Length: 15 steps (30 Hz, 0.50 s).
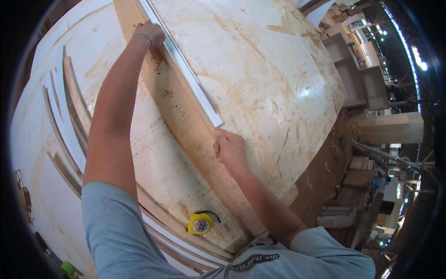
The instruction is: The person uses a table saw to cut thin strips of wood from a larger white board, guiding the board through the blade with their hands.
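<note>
A long white strip [197, 90] lies lengthwise along the edge of a long brown wooden board [174, 104], which has a handwritten mark on its face. Farther away, my left hand [151, 34], a bracelet at its wrist, is closed against the strip's left side; its fingertips are partly hidden. My right hand [231, 151] is curled closed at the strip's near end, thumb beside the corner. What lies inside its fingers is hidden. A yellow tape measure [200, 223] with a black strap rests on the white table nearer to me.
Several thin strips [65, 111] of white and brown lie on the white, stained table [274, 88] to the left, and more run under my left arm. A green object [68, 269] is at the lower left. Beyond the table's right edge stand box-like wooden pieces [390, 128].
</note>
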Each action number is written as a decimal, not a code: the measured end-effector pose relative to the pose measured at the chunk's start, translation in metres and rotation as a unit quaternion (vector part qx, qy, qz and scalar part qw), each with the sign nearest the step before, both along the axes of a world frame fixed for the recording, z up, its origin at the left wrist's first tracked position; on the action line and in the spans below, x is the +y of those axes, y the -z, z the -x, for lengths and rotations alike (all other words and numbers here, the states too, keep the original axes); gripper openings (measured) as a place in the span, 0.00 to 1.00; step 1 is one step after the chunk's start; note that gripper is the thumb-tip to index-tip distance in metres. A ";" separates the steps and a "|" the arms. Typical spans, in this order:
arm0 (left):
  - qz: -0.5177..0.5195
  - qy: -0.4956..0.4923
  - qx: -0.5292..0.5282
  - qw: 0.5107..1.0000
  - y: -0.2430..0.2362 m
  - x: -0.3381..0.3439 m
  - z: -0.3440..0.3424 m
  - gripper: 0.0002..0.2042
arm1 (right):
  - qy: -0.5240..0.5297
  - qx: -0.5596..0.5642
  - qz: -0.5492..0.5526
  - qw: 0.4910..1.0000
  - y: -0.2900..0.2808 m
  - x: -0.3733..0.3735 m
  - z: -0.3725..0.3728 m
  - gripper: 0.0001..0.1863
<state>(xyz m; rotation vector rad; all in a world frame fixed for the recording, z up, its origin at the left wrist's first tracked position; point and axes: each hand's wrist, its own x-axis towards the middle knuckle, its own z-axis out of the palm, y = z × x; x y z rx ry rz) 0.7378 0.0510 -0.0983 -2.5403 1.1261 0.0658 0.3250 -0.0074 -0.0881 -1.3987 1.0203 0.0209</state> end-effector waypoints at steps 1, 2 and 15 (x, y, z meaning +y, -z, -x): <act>0.032 -0.007 0.001 0.999 0.002 -0.002 -0.003 0.15 | 0.000 -0.005 0.008 1.000 0.001 0.001 -0.002 0.21; 0.063 -0.017 0.001 0.998 0.006 0.000 -0.005 0.15 | -0.013 0.006 0.028 1.000 0.000 0.002 -0.004 0.21; 0.038 -0.015 -0.015 0.999 0.008 0.001 -0.015 0.13 | -0.035 -0.002 0.144 0.989 0.017 0.014 -0.016 0.27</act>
